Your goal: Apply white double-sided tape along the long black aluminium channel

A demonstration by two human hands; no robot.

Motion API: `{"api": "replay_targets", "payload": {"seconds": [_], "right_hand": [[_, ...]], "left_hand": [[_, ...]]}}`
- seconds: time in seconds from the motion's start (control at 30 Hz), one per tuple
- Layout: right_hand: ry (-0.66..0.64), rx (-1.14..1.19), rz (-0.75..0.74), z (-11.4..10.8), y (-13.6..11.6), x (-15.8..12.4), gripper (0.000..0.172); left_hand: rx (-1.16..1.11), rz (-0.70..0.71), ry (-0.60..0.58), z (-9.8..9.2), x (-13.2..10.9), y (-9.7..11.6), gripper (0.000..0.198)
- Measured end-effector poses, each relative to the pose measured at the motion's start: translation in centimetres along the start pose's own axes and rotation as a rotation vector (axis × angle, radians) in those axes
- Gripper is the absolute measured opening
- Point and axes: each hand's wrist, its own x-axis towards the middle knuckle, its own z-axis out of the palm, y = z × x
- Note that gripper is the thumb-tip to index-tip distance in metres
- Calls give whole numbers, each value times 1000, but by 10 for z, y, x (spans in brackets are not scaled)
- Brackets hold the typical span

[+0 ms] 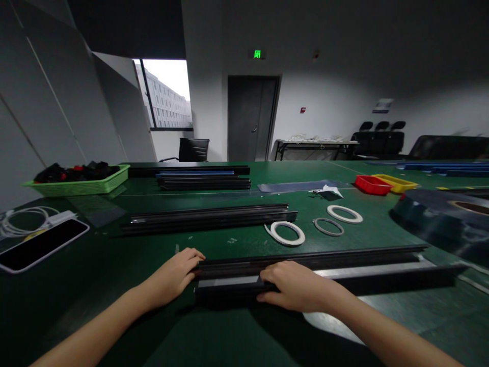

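Observation:
A long black rail with a silvery strip lies across the green table in front of me. My left hand rests at the rail's left end, fingers curled against its tip. Farther right, my right hand lies on top of the rail, its fingers bent over the near edge and pressing on it. Just behind this rail lies another bundle of black rails.
Three rings of tape lie beyond the rail at centre right. A phone and white cable sit at left, behind them a green basket of dark parts. Red and yellow trays and a large dark roll stand at right.

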Motion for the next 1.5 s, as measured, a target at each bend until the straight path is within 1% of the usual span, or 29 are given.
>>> {"api": "replay_targets", "payload": {"seconds": [0.3, 0.57, 0.97, 1.17, 1.37, 1.5], "right_hand": [[-2, 4, 3, 1, 0, 0, 39], [3, -8, -3, 3, 1, 1, 39], [-5, 10, 1, 2, 1, 1, 39], [-3, 8, 8, 2, 0, 0, 38], [0, 7, 4, 2, 1, 0, 38], [1, -4, 0, 4, 2, 1, 39]], "left_hand": [[40, 20, -35, -6, -2, -4, 30], [94, 35, -7, -5, -2, -3, 28], [152, 65, 5, -7, -3, 1, 27], [196, 88, 46, -5, -3, 1, 27], [222, 92, 32, -3, -2, -2, 26], [186, 91, 21, -7, -2, 0, 26]]}}
